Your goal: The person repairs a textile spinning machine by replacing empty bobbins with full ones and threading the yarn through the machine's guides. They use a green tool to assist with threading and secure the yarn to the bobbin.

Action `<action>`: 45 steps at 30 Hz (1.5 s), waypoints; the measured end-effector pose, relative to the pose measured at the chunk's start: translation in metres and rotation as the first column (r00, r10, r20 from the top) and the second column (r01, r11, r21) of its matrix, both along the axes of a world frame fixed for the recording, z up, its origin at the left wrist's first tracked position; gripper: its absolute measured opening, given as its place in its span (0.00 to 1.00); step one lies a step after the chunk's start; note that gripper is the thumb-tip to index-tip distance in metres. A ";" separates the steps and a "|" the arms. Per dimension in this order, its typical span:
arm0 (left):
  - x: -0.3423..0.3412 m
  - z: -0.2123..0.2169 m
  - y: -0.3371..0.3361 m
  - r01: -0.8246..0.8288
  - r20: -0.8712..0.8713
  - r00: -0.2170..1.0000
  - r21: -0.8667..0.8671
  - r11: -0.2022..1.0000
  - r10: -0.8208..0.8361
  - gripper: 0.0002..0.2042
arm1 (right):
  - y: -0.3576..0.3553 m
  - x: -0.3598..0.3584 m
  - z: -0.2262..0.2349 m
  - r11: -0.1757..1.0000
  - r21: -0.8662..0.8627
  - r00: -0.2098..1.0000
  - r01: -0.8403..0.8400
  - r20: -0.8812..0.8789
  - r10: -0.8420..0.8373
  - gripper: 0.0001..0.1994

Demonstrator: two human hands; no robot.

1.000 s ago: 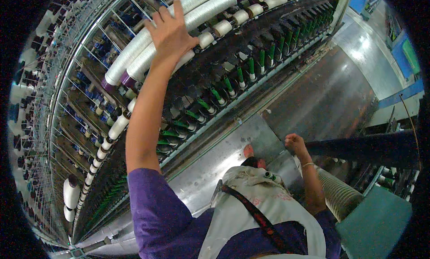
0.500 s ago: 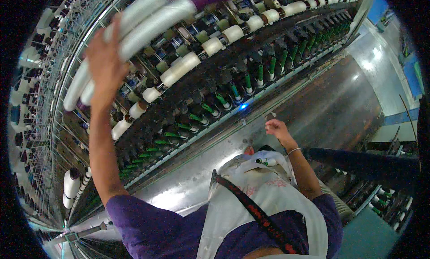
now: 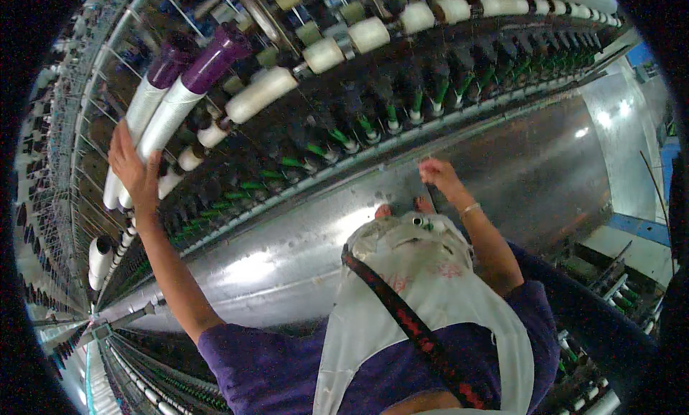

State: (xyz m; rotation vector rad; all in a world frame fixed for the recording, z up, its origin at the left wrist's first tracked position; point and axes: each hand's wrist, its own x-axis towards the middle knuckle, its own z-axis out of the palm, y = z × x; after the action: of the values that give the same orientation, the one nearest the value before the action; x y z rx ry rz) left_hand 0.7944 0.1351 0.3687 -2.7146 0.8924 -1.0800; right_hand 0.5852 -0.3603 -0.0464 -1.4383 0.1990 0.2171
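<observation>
Two long white yarn packages with purple tube ends (image 3: 159, 113) lie side by side, slanting, above the spinning frame at the left. My left hand (image 3: 133, 169) is closed over their lower part, the thumb on the right side and the fingers on the left. My right hand (image 3: 439, 174) hangs over the metal floor in front of my apron, its fingers curled. Whatever they hold, if anything, is hidden. Just beyond the left hand runs a row of white rollers (image 3: 262, 94).
Green bobbins (image 3: 337, 136) on spindles line the frame's lower edge. A white spool (image 3: 100, 260) hangs at the far left. The metal floor (image 3: 502, 149) runs beside the frame. My white apron (image 3: 409, 271) has a small tube in its pocket. Another machine (image 3: 617, 293) stands at the right.
My left hand and the white packages have come down and to the left, nearer to me. The right hand stays curled and sits a little higher in view. The whole view has shifted slightly.
</observation>
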 end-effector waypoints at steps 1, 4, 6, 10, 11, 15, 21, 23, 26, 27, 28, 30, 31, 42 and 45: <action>-0.004 -0.001 -0.006 0.121 0.020 0.992 0.041 0.992 -0.122 0.37 | -0.002 0.004 0.002 0.999 -0.020 0.999 -0.029 0.042 0.030 0.08; -0.024 -0.016 -0.027 0.011 -0.043 0.999 -0.179 0.984 -0.019 0.32 | -0.005 0.005 0.007 0.999 0.032 1.000 -0.023 -0.011 0.023 0.08; -0.055 -0.054 -0.056 -0.120 0.242 0.952 -0.263 0.957 0.186 0.28 | -0.006 -0.005 0.011 0.997 0.069 1.000 -0.018 0.023 0.016 0.08; -0.115 -0.195 -0.177 -0.091 -0.166 0.985 -0.731 0.677 -0.047 0.15 | -0.012 -0.033 0.017 0.999 0.021 0.997 -0.045 -0.065 0.047 0.08; -0.127 -0.236 -0.217 -0.257 -0.456 0.872 -0.736 0.626 -0.179 0.16 | -0.015 -0.037 0.018 0.999 -0.019 0.993 -0.048 -0.111 0.046 0.08; -0.135 -0.353 -0.326 -0.701 -0.721 0.489 -0.660 0.272 -0.490 0.19 | -0.026 -0.048 0.022 0.991 -0.116 0.989 -0.070 -0.139 0.053 0.09; -0.058 -0.354 -0.339 -0.506 -0.606 0.785 -0.748 0.430 -0.129 0.14 | -0.028 -0.052 0.041 0.994 -0.072 0.995 -0.081 -0.062 0.077 0.09; -0.051 -0.317 -0.330 -0.213 -0.370 0.880 -0.868 0.449 -0.298 0.12 | -0.019 -0.052 0.053 0.994 0.049 0.994 -0.102 -0.023 0.104 0.08; -0.069 -0.250 -0.302 -0.217 -0.170 0.795 -0.976 -0.011 -0.582 0.11 | -0.002 -0.046 0.078 0.954 -0.243 0.985 -0.174 -0.049 0.168 0.09; -0.079 -0.229 -0.288 -0.205 -0.142 0.855 -0.976 -0.074 -0.498 0.12 | 0.004 -0.043 0.089 0.958 -0.218 0.983 -0.185 -0.034 0.182 0.08; -0.092 -0.213 -0.273 -0.235 0.024 0.825 -0.895 -0.380 -0.565 0.11 | 0.011 -0.041 0.101 0.953 -0.213 0.976 -0.214 -0.097 0.197 0.08; -0.110 -0.188 -0.238 -0.432 0.067 0.772 -0.673 -0.600 -0.632 0.11 | 0.021 -0.035 0.130 0.928 -0.309 0.966 -0.207 0.084 0.243 0.07; -0.118 -0.183 -0.226 -0.489 0.090 0.751 -0.589 -0.644 -0.654 0.13 | 0.025 -0.032 0.145 0.918 -0.350 0.949 -0.187 0.178 0.261 0.06; -0.166 -0.188 -0.216 -0.528 0.251 0.602 -0.587 -0.614 -0.758 0.25 | 0.067 0.050 0.216 0.941 -0.339 0.865 0.002 0.472 0.168 0.10; -0.166 -0.186 -0.215 -0.530 0.155 0.680 -0.571 -0.627 -0.717 0.21 | 0.056 0.051 0.211 0.952 -0.301 0.890 -0.060 0.416 0.187 0.13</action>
State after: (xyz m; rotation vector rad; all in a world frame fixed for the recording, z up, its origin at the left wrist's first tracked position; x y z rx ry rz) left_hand 0.6288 -0.0802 0.1827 -5.4765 -0.9508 -0.6581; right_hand 0.6357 -0.3041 0.1650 -1.7467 -0.2472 -0.0410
